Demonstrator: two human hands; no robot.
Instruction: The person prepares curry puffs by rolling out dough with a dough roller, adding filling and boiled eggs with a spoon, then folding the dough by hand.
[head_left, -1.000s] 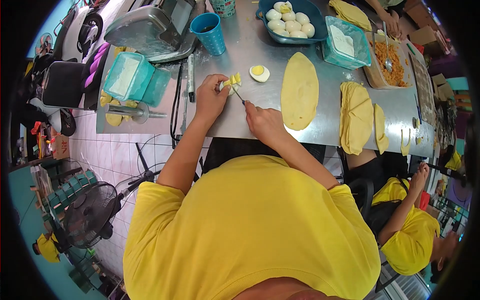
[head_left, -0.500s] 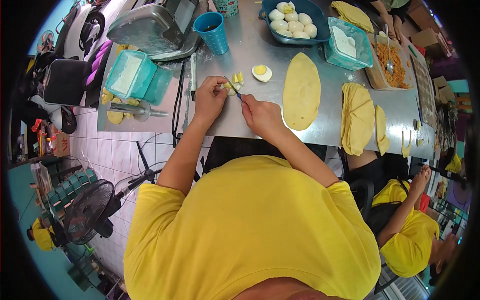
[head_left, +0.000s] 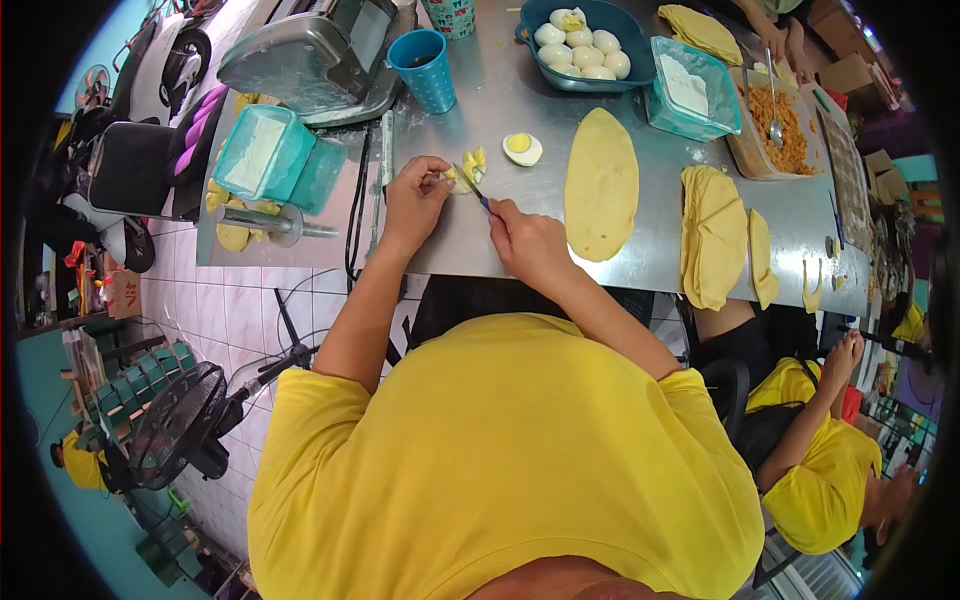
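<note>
In the head view my right hand (head_left: 527, 240) grips a knife (head_left: 475, 189) by its dark blue handle, its blade slanting up and left. The blade touches or lies close beside cut pieces of boiled egg (head_left: 474, 163) on the metal table. My left hand (head_left: 418, 203) pinches a small piece of egg (head_left: 449, 176) near the blade tip. Just right of the pieces lies a halved boiled egg (head_left: 522, 149), yolk upward. A flat oval of yellow dough (head_left: 602, 185) rests farther right.
A blue bowl (head_left: 640, 60) of peeled eggs, a turquoise flour tub (head_left: 725, 125) and an orange filling container (head_left: 780, 130) stand at the back right. Stacked dough sheets (head_left: 712, 238) lie right. Left are a blue cup (head_left: 424, 75), a dough machine (head_left: 300, 65) and another flour tub (head_left: 262, 155).
My right hand has drawn the knife slightly right and down. The egg near my left fingers now shows as separated pieces, with several grouped right of the blade.
</note>
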